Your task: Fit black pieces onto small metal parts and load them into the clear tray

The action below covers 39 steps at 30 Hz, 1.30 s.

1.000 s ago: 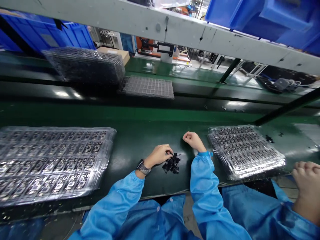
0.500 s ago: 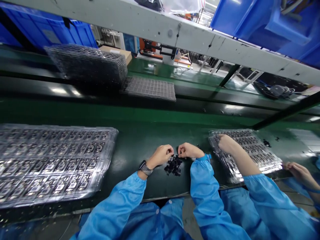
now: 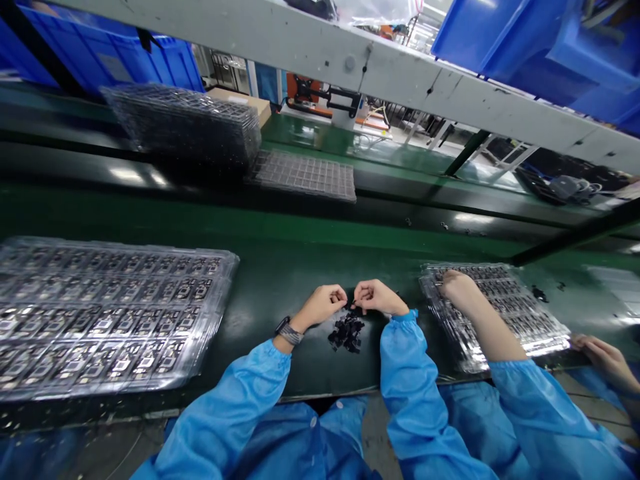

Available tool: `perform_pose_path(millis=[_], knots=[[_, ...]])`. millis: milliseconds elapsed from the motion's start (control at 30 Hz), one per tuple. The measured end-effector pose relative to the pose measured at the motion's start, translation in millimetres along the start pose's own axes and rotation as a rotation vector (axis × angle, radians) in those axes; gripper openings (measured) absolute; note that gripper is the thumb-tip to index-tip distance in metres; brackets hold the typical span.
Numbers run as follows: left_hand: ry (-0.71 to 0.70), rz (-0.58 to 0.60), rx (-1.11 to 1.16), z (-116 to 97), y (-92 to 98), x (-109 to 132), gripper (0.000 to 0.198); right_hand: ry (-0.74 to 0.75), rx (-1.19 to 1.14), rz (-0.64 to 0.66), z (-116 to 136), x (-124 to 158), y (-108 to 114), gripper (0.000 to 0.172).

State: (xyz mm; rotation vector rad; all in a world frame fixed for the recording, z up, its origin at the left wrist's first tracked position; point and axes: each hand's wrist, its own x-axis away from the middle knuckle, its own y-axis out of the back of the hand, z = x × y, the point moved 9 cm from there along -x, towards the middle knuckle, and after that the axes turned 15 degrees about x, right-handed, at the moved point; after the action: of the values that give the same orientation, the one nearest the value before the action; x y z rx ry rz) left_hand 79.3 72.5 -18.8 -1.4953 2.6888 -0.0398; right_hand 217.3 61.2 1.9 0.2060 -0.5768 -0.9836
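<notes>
A small pile of black pieces, thin and irregular, lies on the dark green bench in front of me. Just beyond it, my left hand is closed in a pinch, a watch on its wrist; whatever is between its fingertips is too small to make out. My right hand faces it, fingertips pinched on a small black piece. The two hands' fingertips are close together. To my left lies a clear plastic tray with rows of small circuit boards.
A co-worker's hand reaches over another tray of boards on the right; a further hand is beside it. Clear trays are stacked at the back, near a flat tray. A grey shelf beam crosses above.
My hands have risen slightly away from the pile, and a small black piece now shows at my right fingertips. The view has shifted a little. The co-worker's hand stays over the right tray.
</notes>
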Motion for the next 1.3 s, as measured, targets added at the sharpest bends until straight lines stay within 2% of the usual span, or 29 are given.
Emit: perform_pose_path(millis=[133,267,500,800,1067,1300], knots=[[-0.011,0.02,-0.034,-3.7,-2.9,1.7,0.013,0.056,-0.03,-0.042,2.2,-8.5,0.4,0.018],[-0.021,-0.021,-0.001,-7.2,-0.8,2.6,0.017,0.124,-0.056,-0.14,2.3,-13.7,8.6,0.018],[-0.022,-0.075,0.092,-4.9,2.2,1.2,0.022,0.132,-0.014,-0.228,-0.4,-19.2,11.9,0.018],[-0.042,-0.101,0.139,-4.7,1.5,0.6,0.023,0.176,0.025,-0.253,4.8,-21.3,9.6,0.018],[-0.065,-0.242,0.138,-1.9,11.8,2.5,0.017,0.187,-0.048,-0.301,6.5,-27.4,2.3,0.024],[-0.029,-0.29,0.193,1.0,17.3,2.8,0.023,0.178,-0.063,-0.315,5.0,-28.8,2.2,0.032]])
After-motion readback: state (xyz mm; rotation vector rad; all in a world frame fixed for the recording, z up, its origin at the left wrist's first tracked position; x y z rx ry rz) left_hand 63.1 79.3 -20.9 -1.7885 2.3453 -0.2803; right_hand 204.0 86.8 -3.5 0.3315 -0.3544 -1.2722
